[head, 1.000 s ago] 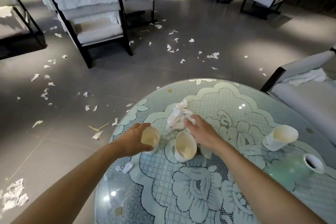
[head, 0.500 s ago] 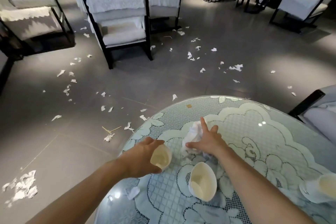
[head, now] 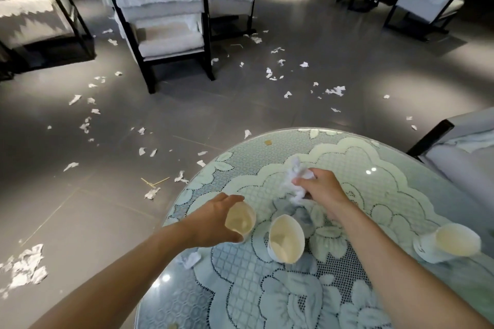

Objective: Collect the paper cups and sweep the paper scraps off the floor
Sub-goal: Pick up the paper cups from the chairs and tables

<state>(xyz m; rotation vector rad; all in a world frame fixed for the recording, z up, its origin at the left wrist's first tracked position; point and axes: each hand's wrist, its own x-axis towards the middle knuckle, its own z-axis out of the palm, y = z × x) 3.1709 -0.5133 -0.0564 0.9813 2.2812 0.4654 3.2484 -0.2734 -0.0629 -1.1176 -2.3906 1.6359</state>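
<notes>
My left hand (head: 213,219) grips a paper cup (head: 239,220) at the left side of the round lace-covered table (head: 267,302). A second paper cup (head: 285,242) stands just right of it, free of either hand. My right hand (head: 322,189) closes its fingers on a crumpled white tissue (head: 295,181) near the table's middle. A third paper cup (head: 454,243) sits at the table's right edge. Several white paper scraps (head: 335,91) lie scattered over the grey floor, with a larger heap of scraps (head: 24,270) at the lower left.
A small paper wad (head: 191,259) lies on the table by my left forearm. A black-framed chair (head: 163,32) with white cushions stands ahead on the left, a low glass table (head: 40,24) far left, and a grey seat (head: 467,152) touches the table's right side.
My right hand has gone from flat fingers on the tissue to curling round it. The view has shifted, bringing the right-hand cup further into sight. The left hand keeps its cup.
</notes>
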